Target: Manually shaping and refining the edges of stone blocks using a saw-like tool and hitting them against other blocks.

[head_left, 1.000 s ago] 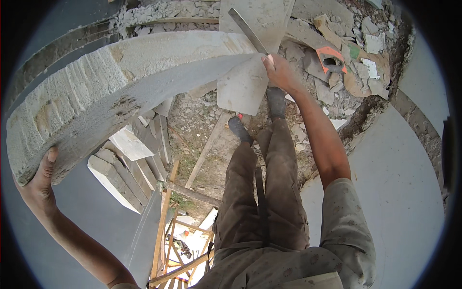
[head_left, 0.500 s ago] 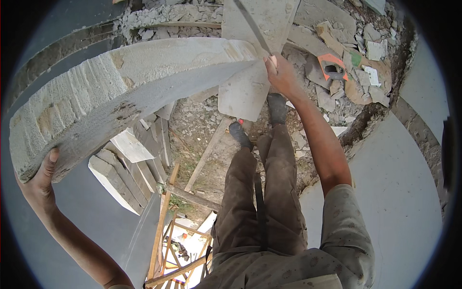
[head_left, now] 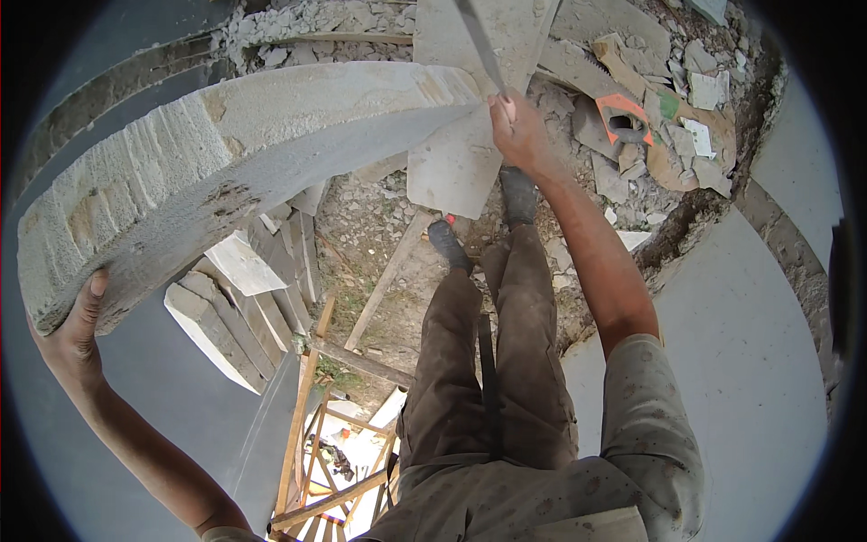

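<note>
A long, thick pale-grey block panel (head_left: 271, 172) with a grooved, rough upper edge reaches from the left side to the middle of the view. My left hand (head_left: 77, 343) grips its near left end, thumb on the side facing me and the other fingers hidden behind it. By the panel's far right end, my right hand (head_left: 519, 131) is closed round the base of a long, narrow metal blade (head_left: 479, 41), which points away from me. Whether that hand also touches the panel, I cannot tell. Beneath them stands a pale board-like slab (head_left: 452, 176).
A handsaw with an orange and black handle (head_left: 623, 119) lies among rubble at the right. Cut block pieces (head_left: 221, 330) lean by the grey wall at the left. Wooden framing (head_left: 302, 434) stands below, beside my legs. A narrow plank (head_left: 388, 280) lies near my feet.
My right hand and the blade have shifted slightly up and left. The panel's far end has moved a little the same way, while my left hand keeps its hold.
</note>
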Motion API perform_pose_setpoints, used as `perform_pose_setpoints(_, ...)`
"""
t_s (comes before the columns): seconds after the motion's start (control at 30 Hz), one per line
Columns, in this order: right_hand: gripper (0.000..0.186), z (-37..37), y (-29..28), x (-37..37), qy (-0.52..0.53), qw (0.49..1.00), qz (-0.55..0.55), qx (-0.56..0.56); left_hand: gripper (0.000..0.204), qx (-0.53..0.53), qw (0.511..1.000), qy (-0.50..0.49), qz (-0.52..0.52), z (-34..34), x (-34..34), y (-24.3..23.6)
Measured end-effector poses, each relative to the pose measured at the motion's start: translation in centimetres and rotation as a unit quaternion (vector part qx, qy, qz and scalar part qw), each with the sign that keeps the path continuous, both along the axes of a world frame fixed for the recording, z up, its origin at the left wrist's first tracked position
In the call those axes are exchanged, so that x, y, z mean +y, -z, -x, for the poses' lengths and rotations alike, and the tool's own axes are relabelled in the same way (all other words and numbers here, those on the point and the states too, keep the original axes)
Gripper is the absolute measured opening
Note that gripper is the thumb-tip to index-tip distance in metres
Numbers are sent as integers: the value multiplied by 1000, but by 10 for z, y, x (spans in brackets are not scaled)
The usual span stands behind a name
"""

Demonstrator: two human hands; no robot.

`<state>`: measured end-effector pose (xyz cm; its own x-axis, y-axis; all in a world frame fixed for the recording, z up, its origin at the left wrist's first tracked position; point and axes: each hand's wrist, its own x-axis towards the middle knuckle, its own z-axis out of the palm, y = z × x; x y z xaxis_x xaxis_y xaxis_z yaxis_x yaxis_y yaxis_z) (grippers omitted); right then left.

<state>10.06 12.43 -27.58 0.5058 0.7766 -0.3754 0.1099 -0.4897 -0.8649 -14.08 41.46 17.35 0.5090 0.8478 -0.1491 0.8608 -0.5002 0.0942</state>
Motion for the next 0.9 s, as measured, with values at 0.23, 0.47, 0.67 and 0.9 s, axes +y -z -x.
perform_pose_setpoints(0.23, 24, -5, 0, -7, -3, 1000, 18, 21, 76, 28, 999, -30, 2, 4, 1, -3)
perform_pose_setpoints(0.47, 26, -6, 0, -3, -26, 998, 61, 14, 74, -3, 999, -30, 38, 3, -1, -3)
perform_pose_setpoints(0.67, 27, -12, 14, -1, -73, 992, 90, 48, 73, -4, 1000, -6, 22, 4, 0, -3)
perform_pose_setpoints(0.9, 27, -16, 17, 6, -115, 986, 85, 89, 79, 6, 1000, -19, 3, 1, -5, -4)
